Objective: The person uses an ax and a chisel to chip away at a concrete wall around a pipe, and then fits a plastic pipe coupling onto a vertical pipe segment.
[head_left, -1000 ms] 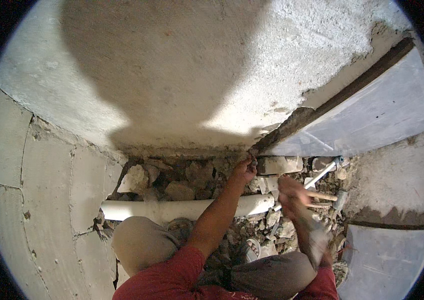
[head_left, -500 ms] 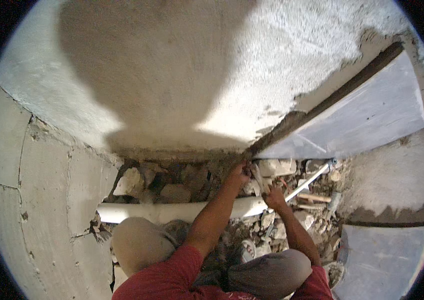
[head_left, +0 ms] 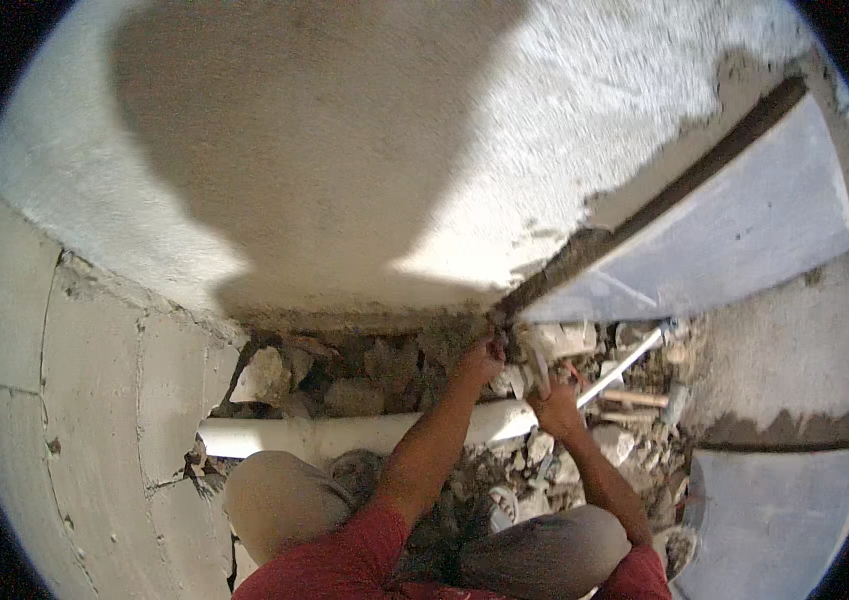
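My left hand (head_left: 490,355) is closed at the lower end of the dark groove (head_left: 555,270) along the pale panel (head_left: 705,210); what it holds is too small to make out. Just right of and below it, my right hand (head_left: 555,405) grips a pale, elongated tool (head_left: 535,360) whose top end is close to the left hand. Under the hands lies a thick white pipe (head_left: 275,435). A thinner white pipe (head_left: 615,365) runs diagonally to the right, and a wooden-handled tool (head_left: 635,398) lies among the rubble near it.
Plastered wall (head_left: 325,140) with my shadow is in front. Pale blocks (head_left: 95,380) form the left side. Broken stones (head_left: 365,360) fill the trench. A rough slab (head_left: 775,350) and a pale panel (head_left: 775,520) are at the right. My knees (head_left: 275,505) are at the bottom.
My right hand, blurred one second ago, has moved left beside my left hand with the pale tool. Both hands appear slightly lower in view, as does the trench.
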Demonstrator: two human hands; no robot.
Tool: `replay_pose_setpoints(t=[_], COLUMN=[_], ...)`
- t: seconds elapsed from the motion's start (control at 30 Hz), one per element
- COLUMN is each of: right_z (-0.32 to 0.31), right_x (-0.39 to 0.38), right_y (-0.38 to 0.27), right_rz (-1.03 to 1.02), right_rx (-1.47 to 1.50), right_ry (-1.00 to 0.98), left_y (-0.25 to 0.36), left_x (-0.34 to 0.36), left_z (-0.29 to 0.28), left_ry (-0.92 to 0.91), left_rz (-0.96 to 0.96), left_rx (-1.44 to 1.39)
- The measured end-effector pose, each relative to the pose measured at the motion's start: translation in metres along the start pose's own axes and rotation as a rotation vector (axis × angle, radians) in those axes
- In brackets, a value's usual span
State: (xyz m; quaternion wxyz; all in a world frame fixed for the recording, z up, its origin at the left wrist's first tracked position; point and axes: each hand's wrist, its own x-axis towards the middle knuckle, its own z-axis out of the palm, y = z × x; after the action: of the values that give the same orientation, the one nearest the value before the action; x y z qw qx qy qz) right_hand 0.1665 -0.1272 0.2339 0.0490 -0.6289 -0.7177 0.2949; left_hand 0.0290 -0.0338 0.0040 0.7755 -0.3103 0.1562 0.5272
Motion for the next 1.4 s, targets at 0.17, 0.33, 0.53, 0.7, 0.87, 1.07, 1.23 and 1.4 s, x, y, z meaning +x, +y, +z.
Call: replay_pose_setpoints(t=[0.17, 0.33, 0.53, 0.7, 0.87, 1.07, 1.23, 1.4], right_z=[-0.098, 0.007, -0.047, -0.028, 0.012, 0.012, 0.019, 0.018], right_x=[-0.04, 0.006, -0.067, -0.091, -0.118, -0.132, -0.131, -0.128], right_y=[-0.025, 0.058, 0.013, 0.003, 0.033, 0.049, 0.05, 0.039], right_rz=[-0.233, 0.04, -0.13, -0.064, 0.141, 0.169, 0.281, 0.217], right_rx=[0.552, -0.201, 0.155, 0.411, 0.554, 0.428, 0.562, 0.751], right_ry=[-0.07, -0.215, 0.148, 0.202, 0.194, 0.15, 0.19, 0.19], left_y=[-0.055, -0.045, -0.084, -0.032, -0.065, -0.034, -0.06, -0.056], left_x=[-0.029, -0.006, -0.038, -0.04, -0.025, -0.056, -0.078, -0.084], left_z=[0.057, 0.037, 0.1, 0.094, 0.012, -0.016, 0.039, 0.048], left_ry=[0.191, -0.032, 0.215, 0.348, 0.503, 0.617, 0.379, 0.403], left_rz=[0.009, 0.068, -0.027, 0.004, 0.453, 0.36, 0.374, 0.174], left_rx=[0.092, 0.293, 0.094, -0.043, 1.872, 2.076, 1.461, 1.009])
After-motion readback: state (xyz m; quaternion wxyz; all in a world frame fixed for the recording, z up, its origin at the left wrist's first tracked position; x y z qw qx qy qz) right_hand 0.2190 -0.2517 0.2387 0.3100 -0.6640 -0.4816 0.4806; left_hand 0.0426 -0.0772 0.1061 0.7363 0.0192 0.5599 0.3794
